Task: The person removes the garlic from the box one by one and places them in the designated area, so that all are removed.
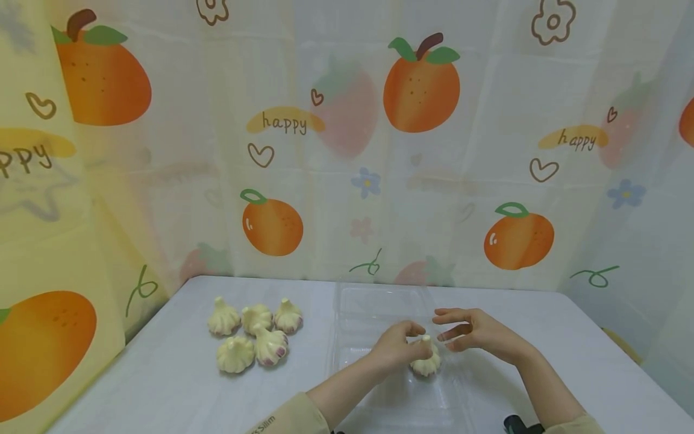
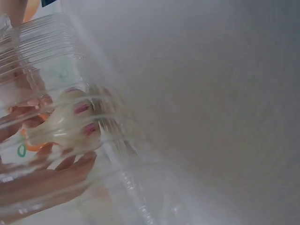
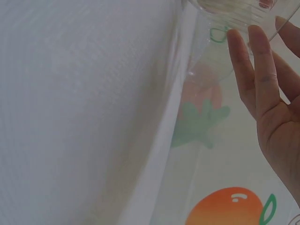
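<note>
A whitish garlic bulb [image 1: 425, 365] with purple streaks is at the right part of a clear plastic container [image 1: 347, 337], its stem pointing up. My left hand [image 1: 398, 346] holds it near the neck, thumb across the near side and fingers curled behind. Through the clear plastic in the left wrist view, the bulb [image 2: 77, 122] shows with fingers [image 2: 61, 180] close around it. Just right of the bulb, my right hand [image 1: 477, 331] is held with loosely bent fingers and nothing in them. The right wrist view shows these fingers [image 3: 265, 70] beside the container's edge.
Several garlic bulbs [image 1: 235, 354] lie grouped on the left part of the white table [image 1: 162, 386]. A fruit-printed curtain [image 1: 336, 181] hangs behind the table and along its sides.
</note>
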Demonstrator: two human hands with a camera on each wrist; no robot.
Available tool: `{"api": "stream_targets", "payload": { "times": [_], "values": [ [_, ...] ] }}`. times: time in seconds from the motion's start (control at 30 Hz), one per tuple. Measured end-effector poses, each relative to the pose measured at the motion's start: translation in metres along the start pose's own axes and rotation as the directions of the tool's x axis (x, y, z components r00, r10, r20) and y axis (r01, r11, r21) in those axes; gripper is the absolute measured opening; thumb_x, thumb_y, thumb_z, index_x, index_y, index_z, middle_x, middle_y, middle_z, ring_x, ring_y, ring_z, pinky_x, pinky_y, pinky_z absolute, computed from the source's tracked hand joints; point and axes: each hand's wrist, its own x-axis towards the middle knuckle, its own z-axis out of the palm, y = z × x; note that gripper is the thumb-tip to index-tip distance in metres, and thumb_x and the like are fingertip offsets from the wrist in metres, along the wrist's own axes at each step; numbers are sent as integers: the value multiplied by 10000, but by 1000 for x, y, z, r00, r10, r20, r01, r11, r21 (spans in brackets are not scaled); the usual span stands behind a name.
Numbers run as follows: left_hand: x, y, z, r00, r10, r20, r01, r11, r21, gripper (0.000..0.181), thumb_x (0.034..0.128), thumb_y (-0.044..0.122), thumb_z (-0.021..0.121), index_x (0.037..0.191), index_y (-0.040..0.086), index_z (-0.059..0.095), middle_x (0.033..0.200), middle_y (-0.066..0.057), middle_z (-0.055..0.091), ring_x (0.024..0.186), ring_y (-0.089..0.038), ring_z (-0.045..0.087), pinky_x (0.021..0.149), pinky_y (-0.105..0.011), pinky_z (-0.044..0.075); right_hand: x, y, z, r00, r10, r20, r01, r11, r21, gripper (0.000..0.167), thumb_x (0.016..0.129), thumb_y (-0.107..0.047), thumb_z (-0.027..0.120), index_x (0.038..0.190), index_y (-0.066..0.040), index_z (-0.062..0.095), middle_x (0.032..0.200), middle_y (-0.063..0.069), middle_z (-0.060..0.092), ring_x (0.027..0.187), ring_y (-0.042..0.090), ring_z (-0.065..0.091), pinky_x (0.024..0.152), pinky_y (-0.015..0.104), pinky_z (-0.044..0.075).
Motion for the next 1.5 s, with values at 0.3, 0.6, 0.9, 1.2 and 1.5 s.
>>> {"api": "stream_targets", "payload": {
  "times": [0.3,0.6,0.9,1.2,1.5],
  "values": [
    [0,-4,1,999,-29,22,28,999,33,422,821,174,723,1223,80,638,1326,-135,628,1268,-387,535,1058,-656,409,0,0,0,1000,-6,-1,6,1000,3,598,880,-120,661,1393,116,464,1583,335,224,1200,367,631,885,241,544],
    [3,-6,3,999,-35,19,33,997,75,373,819,148,744,1180,94,671,1308,-111,642,1277,-358,536,1079,-644,391,-1,-1,0,1000,-6,0,6,1000,9,599,877,-113,659,1390,123,459,1577,347,221,1185,306,649,881,247,543],
    [3,-10,1,1000,7,21,-10,993,115,357,790,102,730,1141,120,670,1242,-131,645,1158,-322,579,945,-541,514,-1,0,0,1000,0,-5,0,1000,0,595,875,-109,660,1388,120,464,1579,341,229,1196,358,634,880,247,545],
    [5,-13,2,997,77,28,-81,974,210,360,758,52,728,1101,141,664,1150,-141,680,1014,-250,606,796,-390,540,0,1,0,1000,1,-7,-1,1000,1,598,876,-109,664,1392,116,463,1582,335,228,1193,346,638,880,244,545],
    [5,-14,4,995,91,30,-96,956,276,325,768,106,785,1061,170,661,1190,-156,696,1082,-334,642,836,-424,563,0,2,0,1000,-2,-7,2,1000,-2,596,876,-105,662,1394,114,464,1583,331,231,1192,339,641,877,257,545]
  ]
}}
